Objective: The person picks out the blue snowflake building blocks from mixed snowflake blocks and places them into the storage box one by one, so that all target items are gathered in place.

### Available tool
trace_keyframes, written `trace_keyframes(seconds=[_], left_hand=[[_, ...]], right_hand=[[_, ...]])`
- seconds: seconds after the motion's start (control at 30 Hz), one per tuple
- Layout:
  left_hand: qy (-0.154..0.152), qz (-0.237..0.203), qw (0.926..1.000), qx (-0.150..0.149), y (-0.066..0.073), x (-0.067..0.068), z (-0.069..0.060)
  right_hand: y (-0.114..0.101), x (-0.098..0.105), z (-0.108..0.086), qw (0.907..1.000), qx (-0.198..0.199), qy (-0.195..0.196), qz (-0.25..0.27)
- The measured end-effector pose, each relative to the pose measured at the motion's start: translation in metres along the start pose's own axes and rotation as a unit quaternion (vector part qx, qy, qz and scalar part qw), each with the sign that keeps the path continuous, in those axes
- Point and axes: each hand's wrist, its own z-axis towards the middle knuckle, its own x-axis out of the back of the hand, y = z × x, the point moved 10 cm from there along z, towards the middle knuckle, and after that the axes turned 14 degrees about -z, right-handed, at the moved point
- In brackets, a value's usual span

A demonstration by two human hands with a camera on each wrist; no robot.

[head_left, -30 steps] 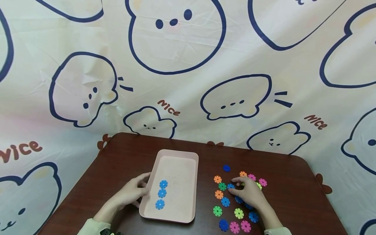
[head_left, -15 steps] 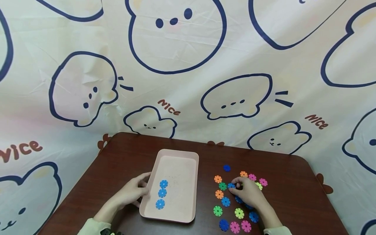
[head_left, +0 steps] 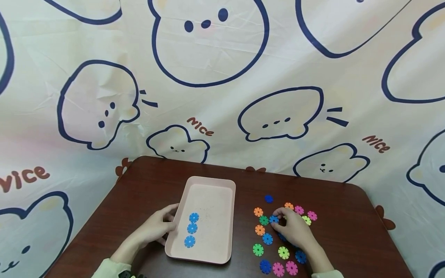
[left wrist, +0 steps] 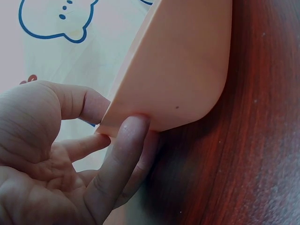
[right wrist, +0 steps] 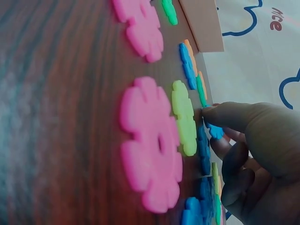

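Observation:
My left hand (head_left: 155, 228) grips the left rim of a pale pink tray (head_left: 216, 247), thumb over the edge and fingers against the outer wall, as the left wrist view shows (left wrist: 75, 140). Three light blue notched discs (head_left: 192, 228) lie in a column inside it. Over the scattered discs, my right hand (head_left: 296, 228) pinches a blue disc (head_left: 274, 219) between thumb and forefinger. The right wrist view has this hand (right wrist: 267, 145) with the blue disc (right wrist: 215, 131) at its fingertips, low over the table.
Around the right hand lie several discs: orange (head_left: 260, 230), green (head_left: 258, 250), yellow-green (head_left: 283, 253), pink (head_left: 291, 268) and dark blue (head_left: 265, 266). The brown table (head_left: 156, 173) ends at a printed cloth backdrop behind.
The right thumb and forefinger have closed on the blue disc, and the hand has shifted very slightly. The left hand and the tray have stayed in place.

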Motion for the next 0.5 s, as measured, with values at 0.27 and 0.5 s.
trace_keyframes(seconds=[0.27, 0.5], left_hand=[[0.003, 0.001, 1.0, -0.003, 0.0002, -0.0003, 0.0007], [0.006, 0.002, 1.0, 0.002, 0.0003, 0.0002, 0.0001]], right_hand=[[0.0, -0.0009, -0.0012, 0.9998, 0.003, 0.002, 0.019], [-0.0018, 0.0016, -0.0014, 0.9983, 0.005, 0.007, 0.057]])
